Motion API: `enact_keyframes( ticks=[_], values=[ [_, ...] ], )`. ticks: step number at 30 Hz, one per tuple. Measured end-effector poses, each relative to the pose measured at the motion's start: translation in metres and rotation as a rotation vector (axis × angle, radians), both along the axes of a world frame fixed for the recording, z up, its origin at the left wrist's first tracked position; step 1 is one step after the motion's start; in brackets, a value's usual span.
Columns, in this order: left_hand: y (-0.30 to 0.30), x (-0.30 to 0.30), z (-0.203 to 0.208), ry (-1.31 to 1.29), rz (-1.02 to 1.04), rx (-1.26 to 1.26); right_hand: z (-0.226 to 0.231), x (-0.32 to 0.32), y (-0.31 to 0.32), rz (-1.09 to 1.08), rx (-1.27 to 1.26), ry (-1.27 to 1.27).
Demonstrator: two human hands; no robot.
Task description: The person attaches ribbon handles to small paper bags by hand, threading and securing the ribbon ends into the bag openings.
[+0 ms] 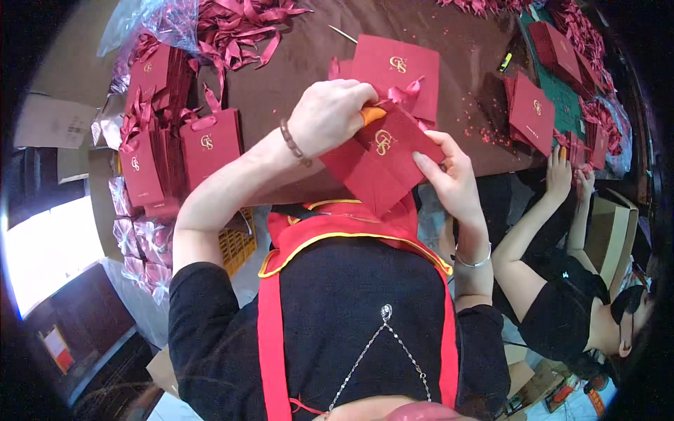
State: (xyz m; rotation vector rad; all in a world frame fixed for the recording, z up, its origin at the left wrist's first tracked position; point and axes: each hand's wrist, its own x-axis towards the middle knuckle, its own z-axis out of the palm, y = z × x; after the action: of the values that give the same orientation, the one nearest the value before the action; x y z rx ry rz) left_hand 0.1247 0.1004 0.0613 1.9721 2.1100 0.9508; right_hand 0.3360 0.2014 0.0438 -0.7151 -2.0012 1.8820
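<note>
I hold a dark red paper gift bag (382,158) with a gold emblem, tilted, over the near edge of the brown table (463,49). My left hand (330,116), with a bead bracelet on the wrist, is closed over the bag's top corner and pinches a small orange piece (373,114) there. A pink-red ribbon (404,93) sticks out by the bag's top. My right hand (453,179), wearing a silver bangle, grips the bag's right edge with thumb and fingers. Another flat red bag (397,67) lies just behind it.
Finished red bags with ribbon handles (207,144) stand stacked at the left, loose ribbons (239,28) behind them. At the right a co-worker's hands (565,172) rest by more red bags (533,112) and a green mat (562,88). A cardboard box (611,231) sits beside that person.
</note>
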Motion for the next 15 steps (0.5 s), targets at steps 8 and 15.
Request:
enact_keyframes(
  ticks=[8, 15],
  values=[
    [0.013, -0.001, -0.011, -0.082, -0.012, -0.138, -0.011, 0.002, 0.001, -0.005, 0.188, -0.089],
    [0.011, 0.006, -0.025, 0.165, -0.043, -0.067, 0.005, -0.001, -0.008, 0.028, 0.292, -0.112]
  ],
)
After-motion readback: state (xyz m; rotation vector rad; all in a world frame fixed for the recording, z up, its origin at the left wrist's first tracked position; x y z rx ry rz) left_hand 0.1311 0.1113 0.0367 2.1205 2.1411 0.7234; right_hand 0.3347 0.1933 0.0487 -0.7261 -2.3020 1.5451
